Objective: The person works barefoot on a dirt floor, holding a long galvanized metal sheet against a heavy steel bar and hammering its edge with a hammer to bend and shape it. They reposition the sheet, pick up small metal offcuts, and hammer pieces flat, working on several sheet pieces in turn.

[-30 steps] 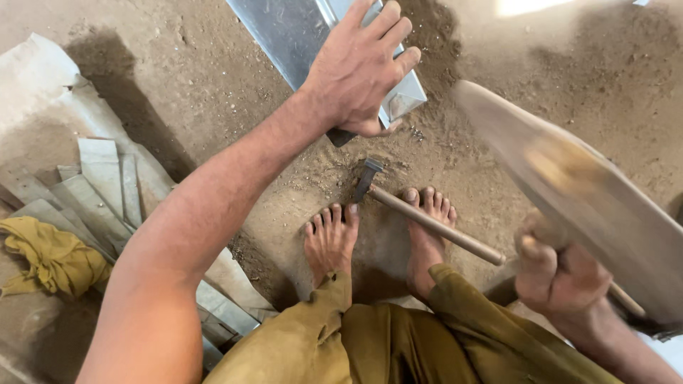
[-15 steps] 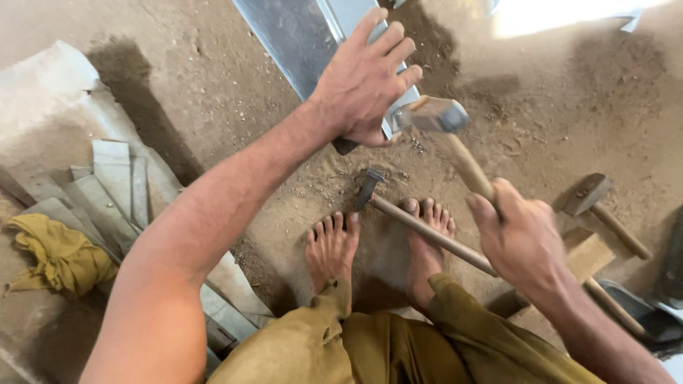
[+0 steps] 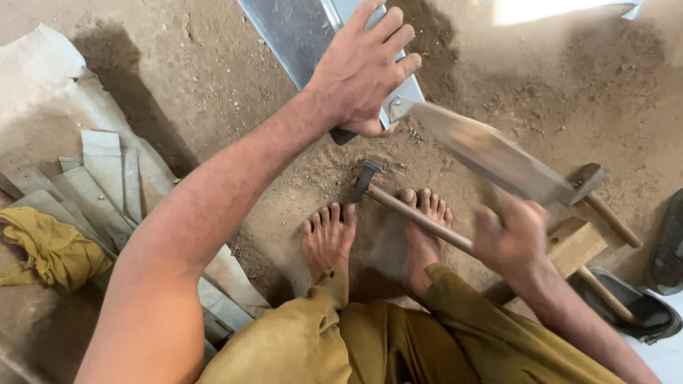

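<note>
- My knees in mustard trousers (image 3: 370, 348) fill the near edge, my bare feet (image 3: 331, 238) planted on the dirt floor (image 3: 569, 99).
- A second hammer (image 3: 416, 213) lies across the floor, its wooden handle resting against my toes, head pointing far-left.
- My right hand (image 3: 514, 238) is closed around the handle of a hammer (image 3: 491, 153), blurred mid-air, its head near the sheet's edge.
- At right, a wooden block (image 3: 573, 245) and another hammer (image 3: 601, 192) lie on the floor.
- At left, a yellow rag (image 3: 50, 252) lies beside grey metal strips (image 3: 107, 171).
- Farthest, my left hand (image 3: 363, 67) presses flat, fingers spread, on the shiny metal sheet (image 3: 292, 32).
</note>
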